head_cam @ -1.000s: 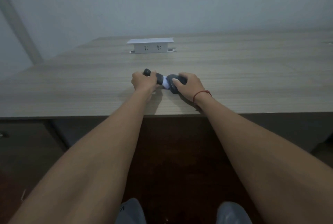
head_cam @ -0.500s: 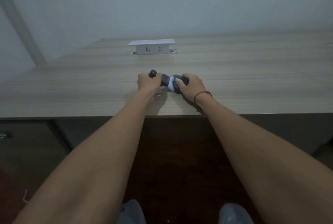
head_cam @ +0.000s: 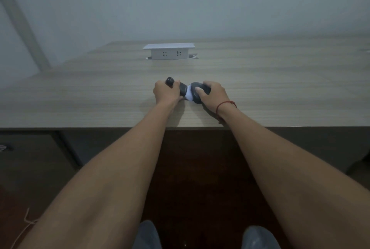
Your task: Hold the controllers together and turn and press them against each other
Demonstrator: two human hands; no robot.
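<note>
A small dark handheld device lies on the wooden table, a little in from the front edge. My left hand grips its dark handle, whose rounded end sticks out past my fingers at the far left. My right hand grips the device's dark round head, thumb pressed on its top. A white band shows between handle and head. A red string circles my right wrist.
A white pop-up socket box with two outlets stands at the back centre of the table. A grey wall rises behind. Below the table edge is dark floor, my knees, and a drawer unit at the left.
Both hands with the device have drifted slightly right in the view. The grip looks the same; the white band between the two parts stays visible.
</note>
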